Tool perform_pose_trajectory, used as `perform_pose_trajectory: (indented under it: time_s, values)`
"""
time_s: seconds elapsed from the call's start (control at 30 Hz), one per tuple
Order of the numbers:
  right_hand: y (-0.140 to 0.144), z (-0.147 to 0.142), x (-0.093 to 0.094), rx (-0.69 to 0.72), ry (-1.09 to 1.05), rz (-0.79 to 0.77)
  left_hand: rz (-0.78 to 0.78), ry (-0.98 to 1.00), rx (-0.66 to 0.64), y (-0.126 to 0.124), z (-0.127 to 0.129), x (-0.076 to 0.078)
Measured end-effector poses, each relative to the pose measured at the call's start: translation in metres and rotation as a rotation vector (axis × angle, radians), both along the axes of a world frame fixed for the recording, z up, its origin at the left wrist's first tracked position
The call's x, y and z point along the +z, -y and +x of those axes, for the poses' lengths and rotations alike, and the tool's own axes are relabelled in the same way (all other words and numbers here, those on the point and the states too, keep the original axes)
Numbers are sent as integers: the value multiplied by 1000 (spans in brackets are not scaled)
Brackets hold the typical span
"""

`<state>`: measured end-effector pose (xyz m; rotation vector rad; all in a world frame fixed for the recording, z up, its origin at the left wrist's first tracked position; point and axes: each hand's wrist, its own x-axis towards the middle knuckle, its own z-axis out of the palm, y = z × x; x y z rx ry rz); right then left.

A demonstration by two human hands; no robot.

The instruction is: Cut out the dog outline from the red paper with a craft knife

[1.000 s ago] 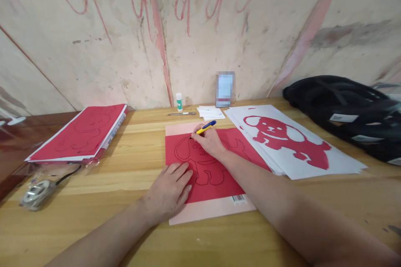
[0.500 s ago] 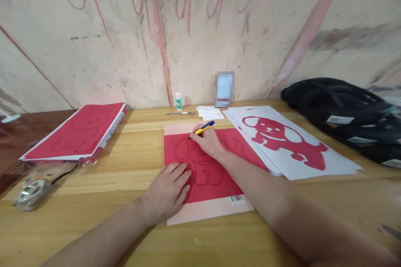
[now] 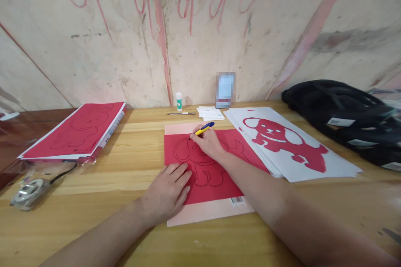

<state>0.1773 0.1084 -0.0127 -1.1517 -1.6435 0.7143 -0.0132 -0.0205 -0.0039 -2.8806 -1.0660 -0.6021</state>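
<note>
A sheet of red paper (image 3: 232, 179) bearing a dark outline of a dog lies on a pale pink board (image 3: 200, 217). My right hand (image 3: 208, 142) is closed around a yellow pen with a blue end (image 3: 204, 128). The pen's tip meets the paper near the top of the dog's head, by the long ear. My left hand (image 3: 169, 190) rests flat on the paper's lower left, fingers spread a little. Right of the red paper, white sheets (image 3: 332, 171) carry a red cut-out dog (image 3: 282, 135).
At the back stand a glue stick (image 3: 178, 102) and a propped phone (image 3: 225, 90), near a slim craft knife (image 3: 181, 113) and white paper scraps (image 3: 210, 113). Red sheets (image 3: 75, 131) are stacked left, above a bagged tape roll (image 3: 29, 192). A black bag (image 3: 338, 112) lies right.
Both hands keep almost the same place, the pen still at the top of the dog's head. The view has shifted very slightly.
</note>
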Motion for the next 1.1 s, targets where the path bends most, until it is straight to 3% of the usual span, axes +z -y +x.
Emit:
perform_pose_trajectory:
  time_s: [0.27,0.53,0.93,1.1]
  values:
    - [4,-1,5,8,-43,-54,19,-14,3,0,0,1]
    - [0,0,1,-7,0,4,39,-28,9,0,0,0]
    - [-2,0,-1,22,-176,-83,47,-39,5,0,1,1]
    - [-2,0,-1,1,-133,-71,45,-29,6,0,1,1]
